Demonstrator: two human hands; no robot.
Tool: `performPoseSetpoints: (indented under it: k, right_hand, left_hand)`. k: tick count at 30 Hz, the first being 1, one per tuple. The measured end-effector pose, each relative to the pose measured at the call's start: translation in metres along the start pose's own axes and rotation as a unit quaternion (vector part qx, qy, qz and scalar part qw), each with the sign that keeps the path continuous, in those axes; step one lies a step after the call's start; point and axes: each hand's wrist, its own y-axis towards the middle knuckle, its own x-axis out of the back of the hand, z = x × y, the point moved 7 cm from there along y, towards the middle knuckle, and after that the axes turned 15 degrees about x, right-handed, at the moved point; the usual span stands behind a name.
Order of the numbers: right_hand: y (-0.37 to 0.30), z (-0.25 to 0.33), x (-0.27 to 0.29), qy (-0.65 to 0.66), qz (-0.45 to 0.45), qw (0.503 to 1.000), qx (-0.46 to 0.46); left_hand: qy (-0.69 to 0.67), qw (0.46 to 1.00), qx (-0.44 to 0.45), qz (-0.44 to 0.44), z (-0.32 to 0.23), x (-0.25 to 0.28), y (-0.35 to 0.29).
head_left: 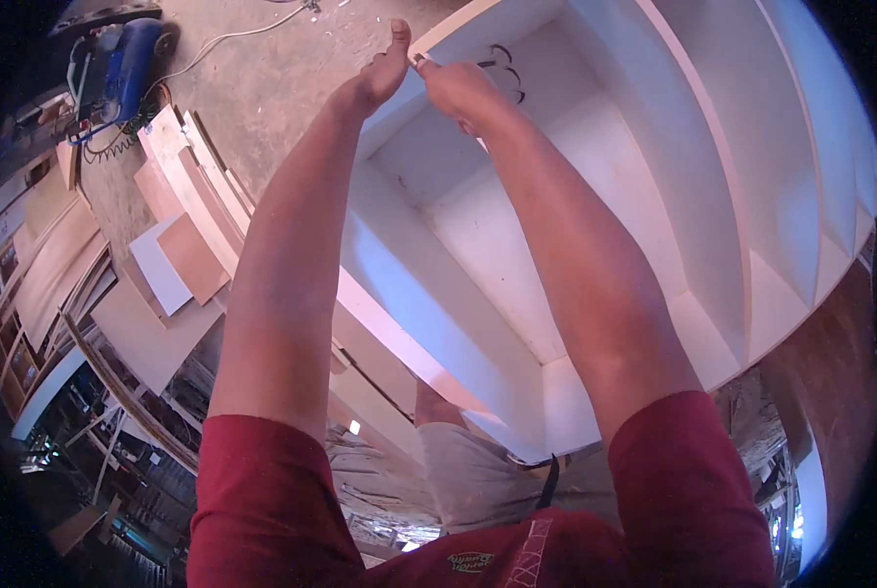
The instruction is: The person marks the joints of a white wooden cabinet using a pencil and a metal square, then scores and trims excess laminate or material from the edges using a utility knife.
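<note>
A large white open-fronted cabinet (595, 127) with dividing panels lies in front of me and to the right. At its far left corner, my left hand (385, 73) rests against the panel edge with its thumb stretched upward; its other fingers are mostly hidden. Close beside it, my right hand (461, 93) is closed at the same edge, thumb toward the left hand. A small pale bit shows beneath the right fist, too little of it to name. Both forearms reach over the cabinet's open side.
Several thin dark curved pieces (504, 67) show inside the cabinet near my right hand. Wooden boards and panels (179, 260) are stacked at the left. A blue machine with a tank (130, 73) stands at the far left, a pale cable (218, 41) running across the concrete floor (272, 73).
</note>
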Motion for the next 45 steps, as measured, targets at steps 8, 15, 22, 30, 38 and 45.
performPoseSetpoints:
  k: [8, 15, 22, 30, 38, 45]
  right_hand:
    - [0.008, 0.003, -0.004, 0.013, 0.001, 1.0, 0.029]
    - [-0.001, 0.014, -0.003, 0.014, 0.042, 0.998, -0.053]
    - [-0.004, 0.02, 0.004, 0.049, 0.022, 0.999, -0.001]
    - [-0.036, -0.042, 0.054, 0.168, -0.119, 0.978, 0.015]
    - [-0.024, -0.016, 0.021, 0.105, 0.036, 0.991, 0.07]
    - [0.002, -0.015, 0.009, 0.107, 0.067, 0.992, -0.014]
  left_hand:
    - [0.006, 1.0, 0.002, -0.023, -0.002, 0.007, -0.007]
    - [0.004, 0.999, 0.007, -0.045, 0.004, 0.002, -0.011]
    - [0.013, 1.0, 0.003, -0.023, 0.003, 0.011, -0.004]
    - [0.026, 0.998, 0.009, -0.058, -0.001, 0.0, -0.009]
    - [0.023, 0.999, -0.002, -0.036, 0.003, 0.005, 0.005]
    - [0.002, 1.0, -0.006, -0.024, 0.006, 0.003, 0.01]
